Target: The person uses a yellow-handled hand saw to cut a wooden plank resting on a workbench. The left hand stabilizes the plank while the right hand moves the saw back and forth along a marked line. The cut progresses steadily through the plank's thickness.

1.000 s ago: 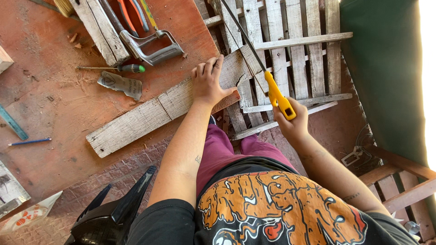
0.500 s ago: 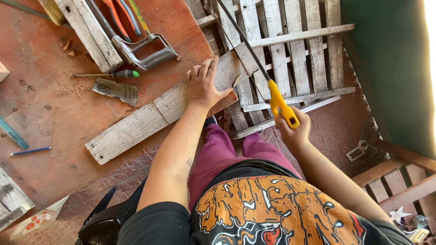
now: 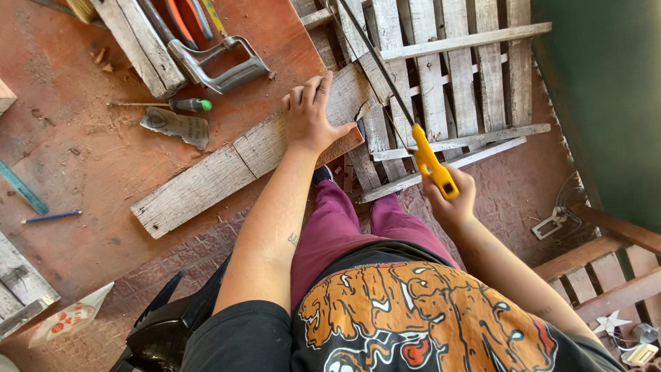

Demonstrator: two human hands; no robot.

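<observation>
From the head view we see the weathered grey wooden plank [image 3: 241, 162] lying on the reddish-brown bench [image 3: 82, 165], its long axis running from the lower left up to the right, with its right end jutting past the bench edge over the grey slatted pallet [image 3: 475, 76]. Our left hand [image 3: 310, 117] lies flat on that end, fingers spread and pressing rather than closed around it. Our right hand [image 3: 451, 200] is wrapped tight on the yellow handle of the thin black-bladed saw [image 3: 413, 131], whose blade slants up and left toward the plank's broken end; whether the teeth touch the wood we cannot tell. Against the frame half a second ago, the right hand and saw sit slightly lower, drawn back toward us. The plank looks pale, rough and cracked.
</observation>
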